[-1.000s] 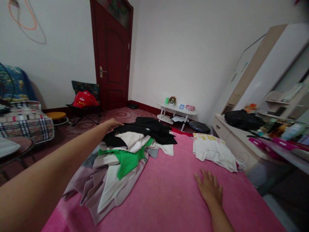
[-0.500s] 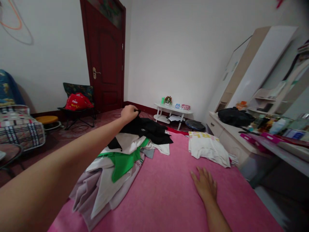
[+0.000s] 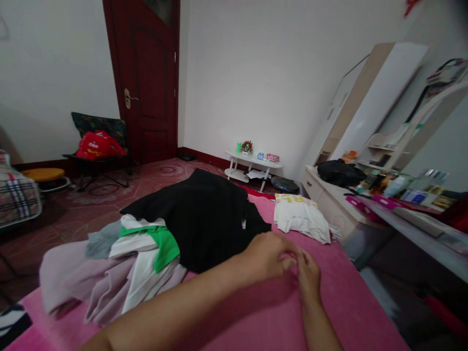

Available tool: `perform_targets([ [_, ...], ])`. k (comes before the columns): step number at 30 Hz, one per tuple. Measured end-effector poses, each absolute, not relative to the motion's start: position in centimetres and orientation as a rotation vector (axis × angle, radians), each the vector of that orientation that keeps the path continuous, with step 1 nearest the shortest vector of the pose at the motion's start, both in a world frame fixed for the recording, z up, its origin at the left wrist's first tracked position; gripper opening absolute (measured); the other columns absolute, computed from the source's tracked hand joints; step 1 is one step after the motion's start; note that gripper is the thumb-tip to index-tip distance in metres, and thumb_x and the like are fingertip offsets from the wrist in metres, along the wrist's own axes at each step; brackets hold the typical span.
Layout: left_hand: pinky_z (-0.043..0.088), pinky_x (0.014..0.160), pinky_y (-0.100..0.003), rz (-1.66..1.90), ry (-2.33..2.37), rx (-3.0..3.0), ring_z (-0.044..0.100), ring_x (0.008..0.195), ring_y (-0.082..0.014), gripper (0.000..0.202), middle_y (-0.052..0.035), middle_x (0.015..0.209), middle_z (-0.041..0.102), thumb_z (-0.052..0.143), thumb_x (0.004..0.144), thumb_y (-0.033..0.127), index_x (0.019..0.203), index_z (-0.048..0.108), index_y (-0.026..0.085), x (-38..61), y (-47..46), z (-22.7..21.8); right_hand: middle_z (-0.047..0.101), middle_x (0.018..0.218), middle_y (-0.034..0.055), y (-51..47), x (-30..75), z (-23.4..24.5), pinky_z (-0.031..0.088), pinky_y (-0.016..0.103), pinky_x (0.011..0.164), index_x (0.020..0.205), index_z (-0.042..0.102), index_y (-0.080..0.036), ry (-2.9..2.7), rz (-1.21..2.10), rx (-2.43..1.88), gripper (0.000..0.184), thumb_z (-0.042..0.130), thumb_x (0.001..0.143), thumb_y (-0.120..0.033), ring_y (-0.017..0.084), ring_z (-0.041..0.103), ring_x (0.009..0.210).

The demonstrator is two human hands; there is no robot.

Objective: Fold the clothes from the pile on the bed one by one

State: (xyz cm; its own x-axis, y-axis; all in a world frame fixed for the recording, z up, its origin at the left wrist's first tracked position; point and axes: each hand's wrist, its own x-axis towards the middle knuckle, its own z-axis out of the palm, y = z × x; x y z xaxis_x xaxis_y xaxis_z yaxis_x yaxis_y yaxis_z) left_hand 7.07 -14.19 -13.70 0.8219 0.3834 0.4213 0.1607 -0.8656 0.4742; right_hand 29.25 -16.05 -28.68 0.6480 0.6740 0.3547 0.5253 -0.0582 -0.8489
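bed: pink cover | left: clothes heap, black garment spread over its far end | far right: white T-shirt, flat

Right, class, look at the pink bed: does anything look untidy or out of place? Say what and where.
Yes. A heap of clothes sprawls unfolded across the left of the bed, a black garment draped over it and a green one poking out. A crumpled white T-shirt lies apart near the far right edge.
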Motion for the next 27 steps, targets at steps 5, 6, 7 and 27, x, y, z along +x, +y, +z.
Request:
perform_targets([
  [5,0.047,0.086,-0.029,1.027,0.837,2.48,0.06,0.096,-0.0192,0.022,-0.0052,0.102,0.067,0.057,0.08,0.018,0.098,0.07,0.02,3.9,-8.9,-15.1,0.071,0.098,0.0124,-15.0,29.6,-29.5,0.049,0.036,0.085,0.097,0.066,-0.013,-0.988,0.326,-1.75,0.05,0.051,0.077,-0.056,0.027,0.065,0.094],
  [6,0.046,0.087,-0.031,1.071,0.896,2.489,0.06,0.097,-0.0196,0.022,-0.0051,0.103,0.067,0.058,0.08,0.018,0.098,0.07,0.02,2.9,-8.1,-15.0,0.071,0.099,0.0117,-15.0,29.7,-29.6,0.048,0.037,0.087,0.096,0.067,-0.014,-1.014,0.32,-1.768,0.048,0.052,0.076,-0.055,0.028,0.064,0.095],
  [7,0.046,0.089,-0.032,1.103,0.956,2.508,0.059,0.098,-0.0202,0.022,-0.005,0.104,0.066,0.058,0.08,0.018,0.098,0.069,0.021,1.9,-7.5,-14.8,0.071,0.099,0.0113,-15.0,29.8,-29.6,0.048,0.037,0.087,0.095,0.068,-0.015,-1.03,0.312,-1.779,0.046,0.053,0.075,-0.054,0.028,0.064,0.096],
  [27,0.044,0.062,-0.02,0.373,0.942,2.377,0.064,0.071,-0.014,0.021,-0.0007,0.082,0.071,0.056,0.08,0.027,0.093,0.071,0.022,-10.9,-11.6,-12.8,0.064,0.105,0.0054,-15.1,15.0,-24.3,0.046,0.028,0.078,0.118,0.058,-0.024,-1.896,0.115,-1.949,0.038,0.053,0.081,-0.016,0.02,0.063,0.095],
])
